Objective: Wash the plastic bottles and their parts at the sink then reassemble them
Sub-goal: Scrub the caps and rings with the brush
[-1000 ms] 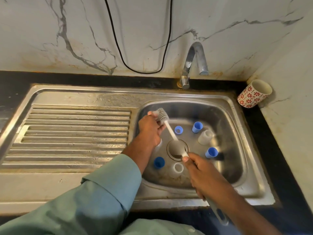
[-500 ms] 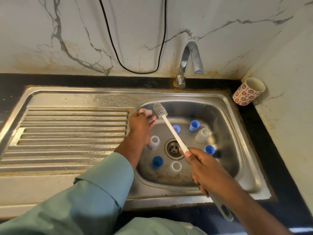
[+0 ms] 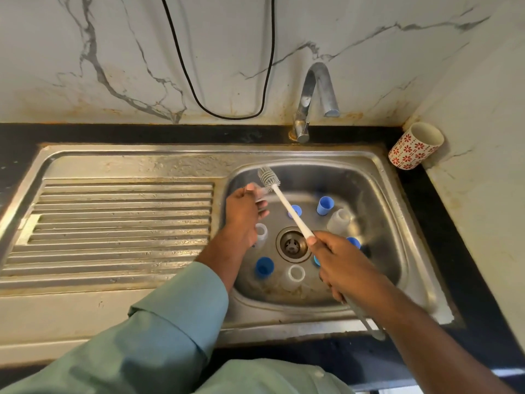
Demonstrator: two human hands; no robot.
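A: Where are the hands?

B: Both are over the sink basin [image 3: 377, 194]. The left hand [image 3: 241, 217] is raised above the basin's left side, wrist bent, fingers curled round a small clear plastic bottle [image 3: 260, 191], which is blurred. The right hand [image 3: 338, 260] reaches in from the near right, just right of the drain [image 3: 293, 245], fist wrapped round the handle of a white bottle brush [image 3: 284, 203].

A: And the brush?

B: It slants up and left from that fist. Its bristle head sits just beyond the left hand's bottle, near the basin's far-left wall.

A: The other parts?

B: They are scattered around the drain: blue caps [image 3: 324, 205] beyond it and another [image 3: 264, 267] at the near left, clear bottles [image 3: 339, 218] to the right, one [image 3: 294, 275] in front, one [image 3: 260, 231] to the left, partly behind the left hand.

A: Anything else?

B: A tap [image 3: 315, 92] behind the basin, and a red-flowered cup [image 3: 414, 146] in the table's far-right corner.
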